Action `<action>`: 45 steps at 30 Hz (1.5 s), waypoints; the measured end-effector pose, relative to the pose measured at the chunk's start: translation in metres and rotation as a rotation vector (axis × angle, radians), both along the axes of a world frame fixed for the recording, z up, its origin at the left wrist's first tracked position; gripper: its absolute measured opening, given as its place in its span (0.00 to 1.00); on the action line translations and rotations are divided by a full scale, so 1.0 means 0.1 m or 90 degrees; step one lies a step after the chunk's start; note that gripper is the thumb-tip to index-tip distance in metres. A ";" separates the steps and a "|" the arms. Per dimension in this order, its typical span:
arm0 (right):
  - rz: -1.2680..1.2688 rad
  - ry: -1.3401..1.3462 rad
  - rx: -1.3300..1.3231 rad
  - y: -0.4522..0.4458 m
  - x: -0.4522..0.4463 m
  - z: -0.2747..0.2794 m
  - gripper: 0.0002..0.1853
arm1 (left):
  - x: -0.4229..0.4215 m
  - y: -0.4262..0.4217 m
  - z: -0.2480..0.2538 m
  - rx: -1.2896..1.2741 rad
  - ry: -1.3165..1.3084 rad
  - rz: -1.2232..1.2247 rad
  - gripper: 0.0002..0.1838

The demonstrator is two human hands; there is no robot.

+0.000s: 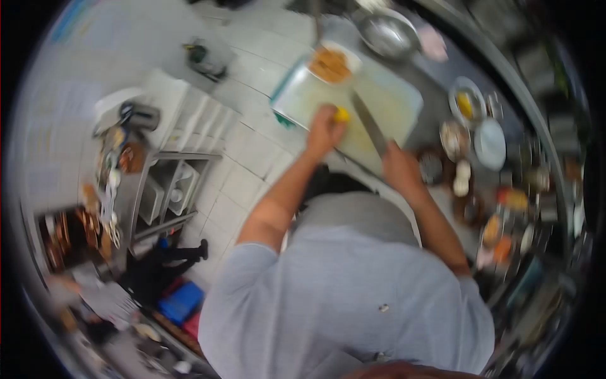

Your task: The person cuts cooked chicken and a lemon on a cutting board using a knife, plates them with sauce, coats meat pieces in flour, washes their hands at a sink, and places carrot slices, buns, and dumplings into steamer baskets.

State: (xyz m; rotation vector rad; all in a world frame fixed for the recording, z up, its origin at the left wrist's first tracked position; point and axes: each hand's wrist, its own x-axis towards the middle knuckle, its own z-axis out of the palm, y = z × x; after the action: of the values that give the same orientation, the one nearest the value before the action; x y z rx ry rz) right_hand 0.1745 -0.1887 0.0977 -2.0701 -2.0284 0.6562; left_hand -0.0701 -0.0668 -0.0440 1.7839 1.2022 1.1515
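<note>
My left hand (324,129) is closed round a small yellow piece (341,115), which shows at its fingertips over the pale cutting board (394,101). In my right hand (399,165) is the handle of a large knife (368,122); its blade points up and left across the board, to the right of the yellow piece. A white container of orange-brown pieces (331,64) stands at the board's upper left edge. Motion blur hides the fine detail of both hands.
A metal bowl (387,33) stands beyond the board. To the right are an oval dish with something yellow (465,106), a pale bowl (490,144) and several small containers. At the lower left another person (107,294) is near a metal shelf unit (173,189).
</note>
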 end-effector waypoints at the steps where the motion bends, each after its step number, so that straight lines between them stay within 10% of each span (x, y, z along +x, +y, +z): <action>1: -0.011 -0.014 -0.032 0.05 -0.10 0.09 0.14 | 0.00 0.04 0.18 0.028 0.020 -0.007 0.18; 45: 0.060 -0.004 -0.143 0.41 -0.38 -0.17 0.10 | -0.11 0.02 0.55 -0.049 0.127 -0.039 0.18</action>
State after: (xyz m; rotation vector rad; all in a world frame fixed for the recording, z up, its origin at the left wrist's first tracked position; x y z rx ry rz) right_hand 0.1363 -0.1479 0.0804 -2.1040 -2.1558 0.9343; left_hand -0.0809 -0.0645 0.0106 1.8965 1.2785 0.8974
